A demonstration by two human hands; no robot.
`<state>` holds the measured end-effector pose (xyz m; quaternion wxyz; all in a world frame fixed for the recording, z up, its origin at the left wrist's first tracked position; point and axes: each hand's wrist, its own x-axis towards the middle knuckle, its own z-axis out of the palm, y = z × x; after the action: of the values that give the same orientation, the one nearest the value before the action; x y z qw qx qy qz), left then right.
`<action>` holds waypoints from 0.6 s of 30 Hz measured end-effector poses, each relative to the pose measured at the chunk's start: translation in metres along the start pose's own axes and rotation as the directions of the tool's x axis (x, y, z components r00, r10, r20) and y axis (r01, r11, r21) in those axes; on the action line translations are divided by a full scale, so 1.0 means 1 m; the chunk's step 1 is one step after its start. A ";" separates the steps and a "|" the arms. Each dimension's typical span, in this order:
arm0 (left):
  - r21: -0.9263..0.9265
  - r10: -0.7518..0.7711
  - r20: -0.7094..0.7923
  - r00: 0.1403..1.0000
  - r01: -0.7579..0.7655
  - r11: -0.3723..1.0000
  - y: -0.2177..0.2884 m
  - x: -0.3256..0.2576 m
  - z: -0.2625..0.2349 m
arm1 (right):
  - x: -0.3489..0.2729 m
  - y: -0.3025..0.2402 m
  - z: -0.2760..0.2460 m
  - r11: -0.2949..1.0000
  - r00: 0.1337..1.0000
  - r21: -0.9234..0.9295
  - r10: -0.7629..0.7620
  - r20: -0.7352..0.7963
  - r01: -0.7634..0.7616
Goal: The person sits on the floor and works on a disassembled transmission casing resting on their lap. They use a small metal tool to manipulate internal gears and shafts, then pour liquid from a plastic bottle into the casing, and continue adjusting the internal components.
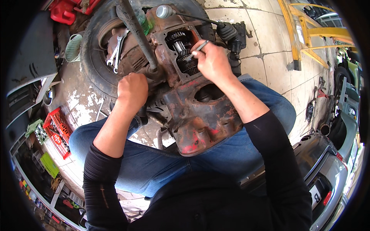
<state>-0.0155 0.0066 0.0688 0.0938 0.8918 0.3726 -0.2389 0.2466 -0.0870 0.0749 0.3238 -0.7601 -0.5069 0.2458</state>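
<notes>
A rusty gearbox housing (200,125) with worn red paint stands between my knees. Through its rectangular opening I see metal gears (179,47) on a shaft. My right hand (214,63) is closed around a slim grey metal rod (201,46), whose lower end reaches in over the gears. The rod's exact kind is not clear. My left hand (132,91) is closed at the left side of the housing, beside the foot of a thick upright metal bar (140,36). Whatever its fingers grip is hidden beneath the hand.
Behind the housing lies a large tyre (89,73), with wrenches (120,48) inside its ring. A lever with a grey knob (165,11) crosses behind the opening. A red crate (58,133) stands left, a yellow metal frame (295,34) at back right, and a car (325,165) at right.
</notes>
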 end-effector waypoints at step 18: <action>-0.006 0.022 -0.043 0.999 -0.022 1.000 -0.002 -0.002 0.004 | -0.005 0.004 -0.010 0.995 0.996 -0.049 0.085 -0.016 -0.086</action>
<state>-0.0193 0.0058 0.0664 0.0913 0.9004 0.3656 -0.2174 0.2543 -0.0950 0.0788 0.2973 -0.7907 -0.4776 0.2416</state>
